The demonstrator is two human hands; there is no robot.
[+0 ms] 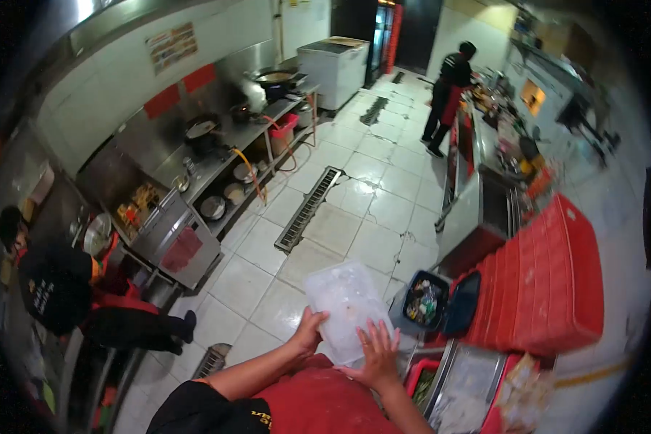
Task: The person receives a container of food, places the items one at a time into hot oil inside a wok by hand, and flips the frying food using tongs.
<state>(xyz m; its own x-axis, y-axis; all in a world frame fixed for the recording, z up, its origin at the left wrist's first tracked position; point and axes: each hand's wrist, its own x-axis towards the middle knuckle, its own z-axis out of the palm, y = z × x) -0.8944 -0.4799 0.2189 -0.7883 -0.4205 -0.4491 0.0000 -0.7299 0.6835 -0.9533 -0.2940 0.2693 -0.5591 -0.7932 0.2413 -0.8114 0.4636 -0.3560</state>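
Observation:
A translucent white plastic container (346, 304) is held in front of my red apron, with small specks on its surface. My left hand (310, 333) grips its left edge, fingers curled at the rim. Across its lower right part lies my right hand (376, 354), fingers stretched and spread against the plastic. Whether the right thumb hooks the near edge is hard to make out. Just right of the container stands an open bin (425, 298) with mixed waste inside.
Stacked red plastic crates (535, 282) lean at the right, above a metal tray (464, 387). A floor drain (309, 210) crosses the white tiles. One person (58, 282) works at the fryer side, left; another (448, 98) stands at the far right counter. Woks line the stove bench (220, 163).

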